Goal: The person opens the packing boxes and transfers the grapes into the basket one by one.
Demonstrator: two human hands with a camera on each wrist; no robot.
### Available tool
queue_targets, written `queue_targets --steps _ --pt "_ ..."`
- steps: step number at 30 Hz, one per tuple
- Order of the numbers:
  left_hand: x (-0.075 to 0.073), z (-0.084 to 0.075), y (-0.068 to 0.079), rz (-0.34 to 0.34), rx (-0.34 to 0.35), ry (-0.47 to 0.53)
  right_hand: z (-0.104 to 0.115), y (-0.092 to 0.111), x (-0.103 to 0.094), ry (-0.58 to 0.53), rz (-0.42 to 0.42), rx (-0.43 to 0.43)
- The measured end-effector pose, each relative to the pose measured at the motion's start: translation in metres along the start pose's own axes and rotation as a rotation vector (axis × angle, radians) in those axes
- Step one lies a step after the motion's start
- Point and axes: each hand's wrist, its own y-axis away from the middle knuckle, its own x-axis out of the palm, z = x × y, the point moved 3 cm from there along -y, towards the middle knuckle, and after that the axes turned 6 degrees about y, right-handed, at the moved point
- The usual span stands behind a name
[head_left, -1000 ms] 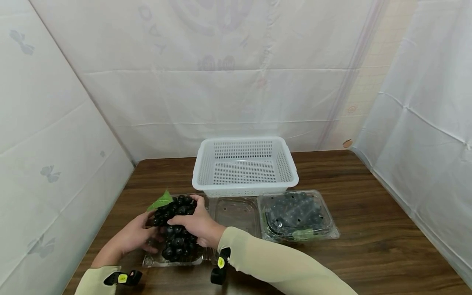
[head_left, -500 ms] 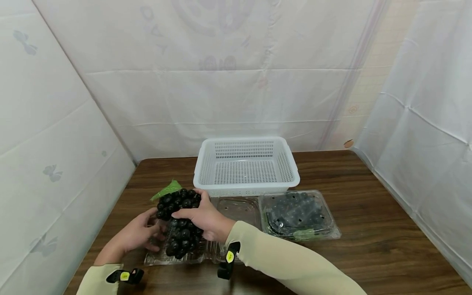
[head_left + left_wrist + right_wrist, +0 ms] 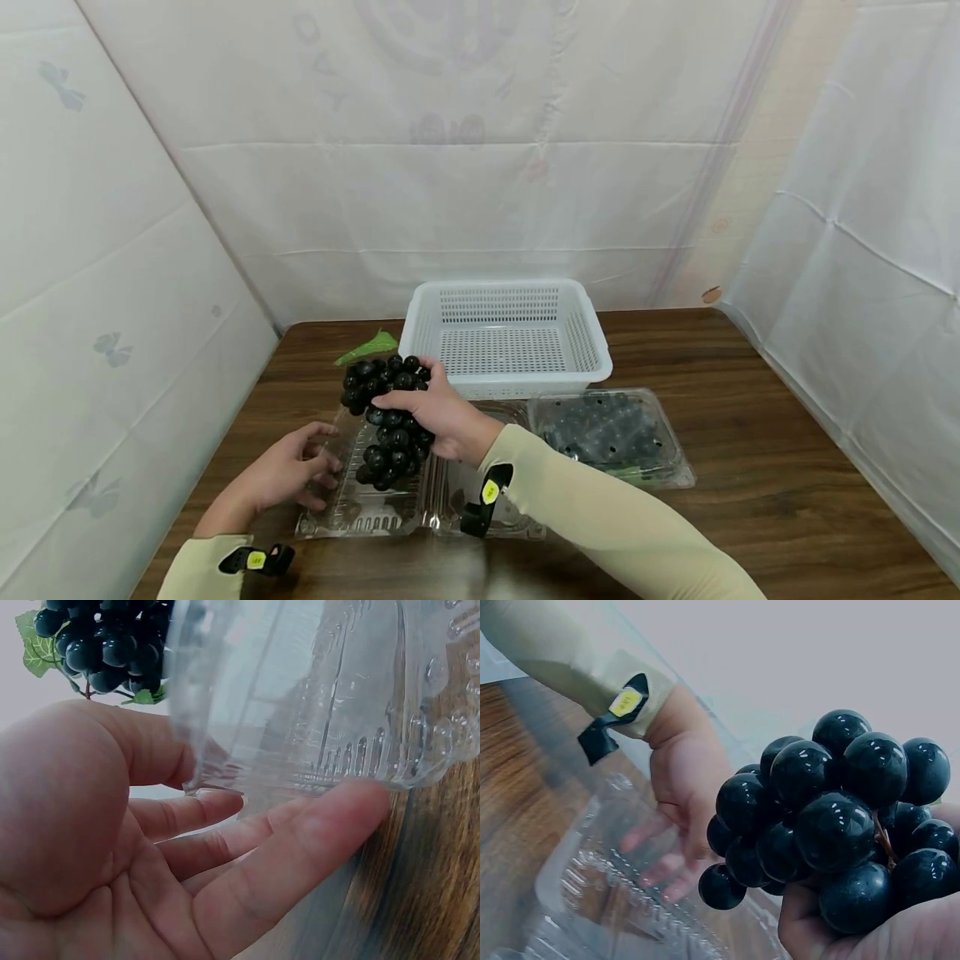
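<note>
A bunch of glossy dark grapes [image 3: 393, 425] hangs over an open clear plastic clamshell box [image 3: 367, 504]. My right hand [image 3: 450, 421] grips it from the right, thumb across the top. In the right wrist view the grapes [image 3: 825, 817] lie against the fingers. A green leaf [image 3: 375, 343] sticks out beyond the bunch. My left hand [image 3: 281, 475] is at the box's left side, its fingers loosely extended. In the left wrist view the left hand [image 3: 172, 832] touches the clear wall [image 3: 300, 697] with its fingers along the outside.
A white perforated basket [image 3: 506, 383] stands behind the boxes with nothing in it. To the right, a closed clear box [image 3: 615, 437] holds dark grapes and a bit of green leaf. White sheets [image 3: 480, 208] enclose the brown wooden table [image 3: 765, 467] at the back and sides.
My right hand has lifted the grapes up out of the clamshell box, moving right and away toward the basket. My left hand has stayed by the box's left side.
</note>
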Motion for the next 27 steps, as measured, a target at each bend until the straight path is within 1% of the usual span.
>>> queue_targets --steps 8,14,21,24,27 --pt "-0.001 0.001 -0.001 -0.006 -0.008 -0.012 0.017 -0.005 -0.006 -0.062 0.002 -0.022" --pt "0.000 0.000 -0.002 0.010 0.010 -0.008 0.028 -0.019 -0.018 -0.121 -0.053 -0.049" --pt "-0.002 0.000 -0.001 0.018 0.021 -0.005 0.042 -0.033 -0.035 -0.090 -0.124 -0.042" --pt "-0.001 -0.001 0.000 0.023 0.026 -0.005 0.048 -0.038 -0.043 -0.077 -0.143 -0.037" --pt "0.000 -0.002 0.001 0.025 0.028 -0.003 0.053 -0.043 -0.050 -0.090 -0.149 -0.047"
